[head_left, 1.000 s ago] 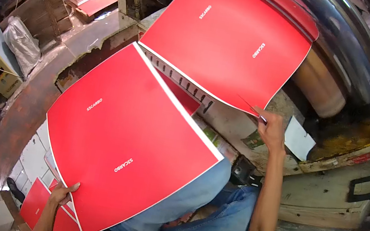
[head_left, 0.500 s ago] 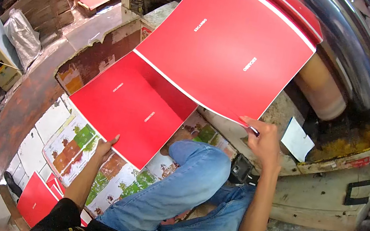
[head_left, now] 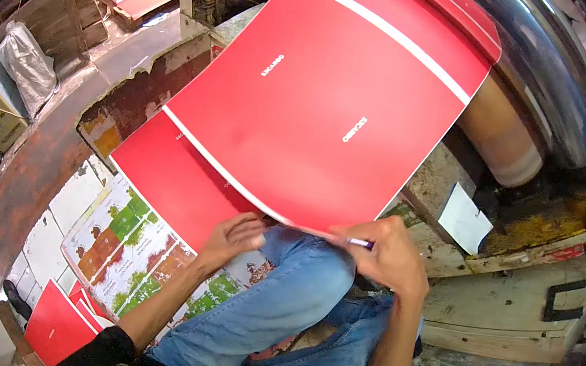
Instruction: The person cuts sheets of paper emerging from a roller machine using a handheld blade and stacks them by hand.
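A long red printed sheet (head_left: 299, 106) with white bands and small white lettering comes down from a roller. Its near right corner is pinched in my right hand (head_left: 386, 254), which also has a slim, pen-like tool with a pale tip (head_left: 358, 242) in it. My left hand (head_left: 238, 238) is just below the sheet's near edge, fingers loosely bent and slightly blurred, with nothing visible in it. Under the hanging sheet lies a second red sheet (head_left: 159, 187), partly covered.
A shiny metal cylinder (head_left: 554, 80) and a tan roller (head_left: 509, 135) stand at upper right. Printed green and brown sheets (head_left: 112, 241) cover the surface beside my leg (head_left: 274, 289). More red sheets (head_left: 54, 325) lie at lower left. A white paper (head_left: 465, 220) rests at right.
My right hand has drawn the upper sheet down and left, so more of it shows and covers the lower one. My left hand has left the lower sheet and moved right.
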A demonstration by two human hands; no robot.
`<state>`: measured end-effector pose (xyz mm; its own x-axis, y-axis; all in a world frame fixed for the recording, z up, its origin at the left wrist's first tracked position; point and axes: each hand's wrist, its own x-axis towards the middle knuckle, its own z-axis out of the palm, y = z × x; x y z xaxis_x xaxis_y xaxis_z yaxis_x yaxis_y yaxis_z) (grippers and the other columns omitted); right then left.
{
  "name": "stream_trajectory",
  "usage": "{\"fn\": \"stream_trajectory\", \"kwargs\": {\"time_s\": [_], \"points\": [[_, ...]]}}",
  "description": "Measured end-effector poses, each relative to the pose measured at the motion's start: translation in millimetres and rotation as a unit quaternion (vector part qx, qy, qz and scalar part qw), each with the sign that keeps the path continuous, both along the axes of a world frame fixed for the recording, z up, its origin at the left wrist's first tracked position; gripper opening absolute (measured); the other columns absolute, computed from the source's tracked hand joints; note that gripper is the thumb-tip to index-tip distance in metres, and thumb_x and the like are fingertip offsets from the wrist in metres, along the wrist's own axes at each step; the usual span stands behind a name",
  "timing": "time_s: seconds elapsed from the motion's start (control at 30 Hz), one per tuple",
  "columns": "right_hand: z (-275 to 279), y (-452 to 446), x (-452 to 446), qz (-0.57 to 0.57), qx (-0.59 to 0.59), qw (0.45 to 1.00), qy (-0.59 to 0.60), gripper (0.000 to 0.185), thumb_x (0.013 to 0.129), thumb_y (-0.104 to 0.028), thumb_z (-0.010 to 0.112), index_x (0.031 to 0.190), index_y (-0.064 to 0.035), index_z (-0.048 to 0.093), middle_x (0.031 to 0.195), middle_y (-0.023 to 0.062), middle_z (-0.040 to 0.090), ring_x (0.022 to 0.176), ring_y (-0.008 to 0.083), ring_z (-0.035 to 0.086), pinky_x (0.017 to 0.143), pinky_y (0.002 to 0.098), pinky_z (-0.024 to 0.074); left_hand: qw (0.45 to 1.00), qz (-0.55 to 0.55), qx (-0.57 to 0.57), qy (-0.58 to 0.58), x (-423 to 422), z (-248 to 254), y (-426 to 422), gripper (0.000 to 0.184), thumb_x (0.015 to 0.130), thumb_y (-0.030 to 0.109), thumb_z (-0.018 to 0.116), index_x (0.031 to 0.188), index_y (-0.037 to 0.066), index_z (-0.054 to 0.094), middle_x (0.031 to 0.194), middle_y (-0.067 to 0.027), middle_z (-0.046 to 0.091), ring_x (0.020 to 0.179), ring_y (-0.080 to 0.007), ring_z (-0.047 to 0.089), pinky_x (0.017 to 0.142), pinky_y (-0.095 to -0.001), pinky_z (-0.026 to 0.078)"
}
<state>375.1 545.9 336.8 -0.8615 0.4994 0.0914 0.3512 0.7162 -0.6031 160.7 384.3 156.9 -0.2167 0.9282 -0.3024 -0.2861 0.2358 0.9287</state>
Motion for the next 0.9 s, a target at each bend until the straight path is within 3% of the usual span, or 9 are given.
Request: {"fn": "stream_trajectory", "kwargs": {"time_s": [0.03,0.13,0.17,0.23,0.3,0.37,0.53,0.83,0.9], "points": [[5.9,-6.1,-2.9,0.051,-0.014,0.999,0.014,0.021,0.073,-0.007,0.074,0.094,-0.0022,0.073,0.087,0.0179,0.07,0.077,0.0281,0.071,0.067,0.0311,0.0548,0.948,0.003,0.102,-0.302,4.4,16.2,7.4,0.09,0.076,0.041,0.078,0.139,-0.005,0.034,0.138,-0.0204,0.046,0.129,-0.0325,0.045,0.106,-0.0467,0.039],[5.7,-12.3,2.8,0.107,-0.011,0.994,0.026,0.024,0.075,-0.014,0.077,0.096,-0.0032,0.073,0.084,0.0156,0.071,0.068,0.0233,0.07,0.062,0.0302,0.0534,0.884,0.02,0.068,-0.462,4.5,48.9,19.1,0.072,0.084,0.028,0.073,0.137,-0.005,0.037,0.135,-0.0174,0.049,0.124,-0.0261,0.05,0.105,-0.0406,0.041],[6.1,-11.4,5.1,0.137,-0.023,0.99,0.028,0.025,0.075,-0.015,0.078,0.097,-0.0035,0.073,0.082,0.0147,0.071,0.063,0.0204,0.069,0.059,0.0295,0.0527,0.885,0.013,0.073,-0.46,6.4,56.2,19.5,0.072,0.084,0.028,0.073,0.137,-0.005,0.037,0.135,-0.0174,0.049,0.124,-0.0261,0.05,0.105,-0.0406,0.041],[28.8,-8.8,13.4,0.113,-0.163,0.978,-0.068,0.035,0.076,-0.016,0.079,0.108,-0.0056,0.071,0.078,0.0116,0.071,0.055,0.0121,0.063,0.051,0.026,0.0495,0.985,0.085,-0.012,-0.149,14.7,61.5,11.7,0.061,0.087,0.021,0.071,0.134,-0.004,0.041,0.131,-0.014,0.053,0.119,-0.0221,0.053,0.104,-0.0369,0.041],[33.5,10.1,32.4,0.07,-0.416,0.896,-0.139,0.043,0.08,-0.016,0.077,0.12,-0.007,0.065,0.077,0.0087,0.07,0.052,0.0064,0.059,0.046,0.0218,0.0455,0.982,0.088,0.008,-0.167,16.9,59.8,-1.8,0.056,0.088,0.019,0.07,0.132,-0.004,0.043,0.128,-0.0127,0.054,0.116,-0.0203,0.054,0.102,-0.0357,0.042],[28.3,35.3,53.8,-0.017,-0.448,0.889,-0.09,0.041,0.088,-0.009,0.067,0.128,-0.0044,0.058,0.075,0.0092,0.069,0.048,0.0072,0.056,0.042,0.0206,0.0423,0.976,0.101,-0.038,-0.189,21.1,69.7,-14.5,0.054,0.088,0.018,0.069,0.13,-0.004,0.045,0.126,-0.0125,0.055,0.115,-0.0201,0.054,0.101,-0.0354,0.042],[0.9,103.5,58.1,-0.334,-0.21,0.869,0.298,0.04,0.094,-0.023,0.059,0.126,0.0013,0.057,0.071,0.0069,0.063,0.042,0.0066,0.047,0.038,0.02,0.0356,0.978,0.111,0.006,-0.175,26.8,56.0,-44.5,0.051,0.09,0.016,0.067,0.131,-0.003,0.044,0.127,-0.0124,0.054,0.118,-0.0214,0.052,0.102,-0.0357,0.041],[-47.4,150.5,47.9,-0.39,-0.202,0.834,0.334,0.044,0.094,-0.025,0.06,0.129,0.0007,0.054,0.069,0.008,0.063,0.044,0.008,0.05,0.039,0.0221,0.0375,0.968,0.13,-0.029,-0.212,9.4,60.5,-87.3,0.052,0.087,0.011,0.068,0.131,0.0,0.042,0.124,-0.0137,0.055,0.116,-0.0267,0.055,0.099,-0.0439,0.047],[-51.0,143.4,52.4,-0.383,-0.218,0.837,0.325,0.045,0.093,-0.025,0.061,0.13,0.0009,0.054,0.068,0.0075,0.062,0.043,0.0077,0.05,0.038,0.0218,0.0363,0.969,0.125,-0.029,-0.21,4.8,56.9,-95.3,0.048,0.089,0.009,0.066,0.129,-0.001,0.043,0.122,-0.0121,0.056,0.115,-0.0209,0.056,0.099,-0.0356,0.048]]}}
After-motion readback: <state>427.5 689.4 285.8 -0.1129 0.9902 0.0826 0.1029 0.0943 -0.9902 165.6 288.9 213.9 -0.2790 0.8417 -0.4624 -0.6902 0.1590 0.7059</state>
